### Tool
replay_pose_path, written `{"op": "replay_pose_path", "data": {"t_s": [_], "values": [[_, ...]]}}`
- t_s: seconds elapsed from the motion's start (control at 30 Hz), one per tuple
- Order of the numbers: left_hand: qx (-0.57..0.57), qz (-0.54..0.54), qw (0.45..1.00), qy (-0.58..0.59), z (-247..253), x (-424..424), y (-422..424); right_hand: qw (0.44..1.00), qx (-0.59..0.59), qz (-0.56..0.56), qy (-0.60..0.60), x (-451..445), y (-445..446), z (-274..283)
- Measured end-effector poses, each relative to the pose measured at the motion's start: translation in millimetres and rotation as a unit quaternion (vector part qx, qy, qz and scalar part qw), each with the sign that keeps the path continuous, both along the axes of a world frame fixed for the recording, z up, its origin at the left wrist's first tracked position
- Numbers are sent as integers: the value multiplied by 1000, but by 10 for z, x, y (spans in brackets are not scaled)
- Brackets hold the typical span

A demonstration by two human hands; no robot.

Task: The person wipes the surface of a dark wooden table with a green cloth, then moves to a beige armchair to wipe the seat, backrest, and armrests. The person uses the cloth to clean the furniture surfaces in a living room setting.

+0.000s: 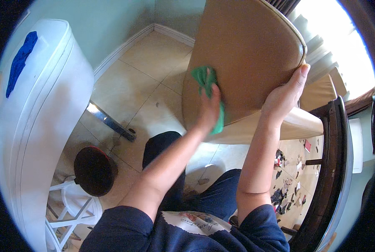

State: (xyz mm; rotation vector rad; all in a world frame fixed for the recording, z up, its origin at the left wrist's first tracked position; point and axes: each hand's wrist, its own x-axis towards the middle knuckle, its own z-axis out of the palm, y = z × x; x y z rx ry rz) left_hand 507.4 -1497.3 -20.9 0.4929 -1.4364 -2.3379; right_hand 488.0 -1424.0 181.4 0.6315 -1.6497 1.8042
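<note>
A tan upholstered chair [238, 63] with a piped edge stands tilted before me. My left hand [210, 105], a little blurred, holds a green cloth [204, 77] against the broad tan panel, near its left side; part of the cloth hangs below the hand. With its thumb on the piped edge, my right hand [283, 96] grips the right side of the same panel. The fingers of that hand are partly hidden.
A white upholstered seat [52, 78] with a blue cloth [21, 64] on it rises at the left. Below it are a round dark stool top [93, 171] and a white metal frame [72, 211]. Scraps [282, 195] litter the tiled floor beside a dark table [332, 151] at right.
</note>
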Motion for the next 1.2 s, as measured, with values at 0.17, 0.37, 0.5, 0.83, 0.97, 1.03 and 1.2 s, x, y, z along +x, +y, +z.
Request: {"op": "replay_pose_path", "data": {"t_s": [0.17, 0.37, 0.5, 0.83, 0.97, 1.03, 1.2], "values": [[-340, 149, 918, 140, 557, 438, 886, 999, -15, -3, -51, 31, 16, -5], [-361, 272, 874, 180, 511, 146, 528, 989, 145, 32, 9, -65, 353, -255], [-32, 219, 966, 136, 93, -28, 319, 953, 269, -69, 117, -38, 406, -450], [-138, 6, 977, -163, -282, -369, -764, 952, 265, -101, 113, -62, 326, -501], [-194, 74, 969, 135, 256, -498, -755, 958, 247, -99, 107, -35, 265, -503], [-183, 120, 959, 182, 743, -548, -672, 955, 252, -114, 109, -69, 336, -489], [-160, 47, 983, 81, 600, -779, -967, 961, 221, -121, 116, 5, 247, -456]]}}
